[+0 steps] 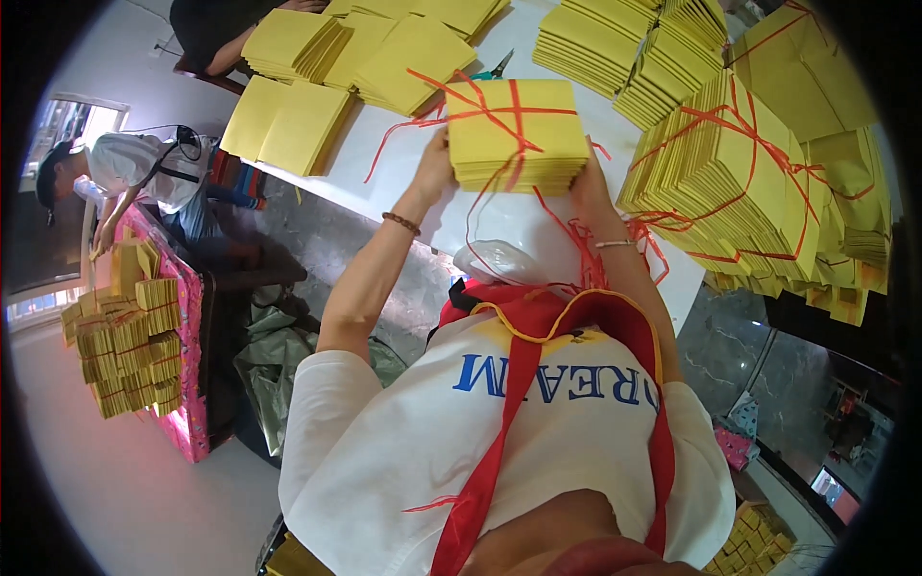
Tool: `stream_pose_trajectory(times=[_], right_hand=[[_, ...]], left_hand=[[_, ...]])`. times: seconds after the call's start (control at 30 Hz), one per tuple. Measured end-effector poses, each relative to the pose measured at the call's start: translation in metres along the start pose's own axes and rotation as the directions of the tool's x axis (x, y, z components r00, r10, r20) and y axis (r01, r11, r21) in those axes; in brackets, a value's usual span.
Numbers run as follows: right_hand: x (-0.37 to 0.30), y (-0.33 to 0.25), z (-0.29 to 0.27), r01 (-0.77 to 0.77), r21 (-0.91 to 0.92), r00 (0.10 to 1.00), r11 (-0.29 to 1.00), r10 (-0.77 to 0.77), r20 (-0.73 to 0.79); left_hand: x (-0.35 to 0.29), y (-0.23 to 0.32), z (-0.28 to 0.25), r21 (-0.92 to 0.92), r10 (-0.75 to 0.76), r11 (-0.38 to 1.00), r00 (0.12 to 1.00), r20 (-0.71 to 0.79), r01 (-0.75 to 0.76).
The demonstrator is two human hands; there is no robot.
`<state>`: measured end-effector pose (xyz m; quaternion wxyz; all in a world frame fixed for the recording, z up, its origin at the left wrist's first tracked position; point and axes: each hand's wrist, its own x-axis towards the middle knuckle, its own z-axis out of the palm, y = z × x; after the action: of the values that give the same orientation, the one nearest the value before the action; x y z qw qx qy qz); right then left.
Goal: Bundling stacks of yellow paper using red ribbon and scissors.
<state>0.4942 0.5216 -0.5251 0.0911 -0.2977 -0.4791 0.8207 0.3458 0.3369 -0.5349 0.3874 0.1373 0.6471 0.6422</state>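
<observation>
A thick bundle of yellow paper, bound crosswise with red plastic string, is held upright above the white table. My left hand is closed on its left side, a beaded bracelet at the wrist. Its right side is gripped by my right hand; the fingers of both hands are partly hidden behind the paper. Loose red string ends hang from the bundle. More red string lies in a tangle near my right wrist, beside a crumpled clear plastic bag. Small snips lie just beyond the bundle.
Loose yellow paper stacks cover the table's far left, more stacks the far side. A large tied bundle stands at the right edge. To the left, another person stands by a pink-covered table piled with small bundles.
</observation>
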Motion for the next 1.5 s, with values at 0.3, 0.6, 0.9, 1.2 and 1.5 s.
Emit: stream_pose_trajectory(times=[0.3, 0.6, 0.9, 1.2, 1.5], right_hand=[[-0.085, 0.007, -0.033, -0.045, 0.126, 0.994, 0.991, 0.057, -0.097], [-0.116, -0.059, 0.031, 0.521, -0.489, 0.774, 0.699, -0.629, -0.074], [-0.034, -0.08, 0.035, 0.499, -0.863, 0.692, -0.082, -0.561, 0.454], [0.003, -0.095, 0.116, 0.402, -0.894, 0.914, -0.2, 0.142, 0.379], [0.048, -0.089, 0.091, 0.219, -0.761, 0.865, 0.61, 0.24, 0.441]], left_hand=[[-0.021, -0.016, -0.018, 0.631, 0.272, 0.742, 0.962, 0.03, -0.229], [0.111, 0.065, -0.005, 0.777, 0.564, 0.415, 0.804, 0.189, -0.474], [0.151, 0.049, 0.026, 0.989, 0.12, 0.122, 0.99, 0.073, -0.088], [0.119, 0.144, -0.016, 0.327, 0.174, 0.918, 0.968, 0.179, -0.225], [0.06, 0.175, -0.079, 0.139, 0.443, 0.847, 0.825, 0.35, -0.513]])
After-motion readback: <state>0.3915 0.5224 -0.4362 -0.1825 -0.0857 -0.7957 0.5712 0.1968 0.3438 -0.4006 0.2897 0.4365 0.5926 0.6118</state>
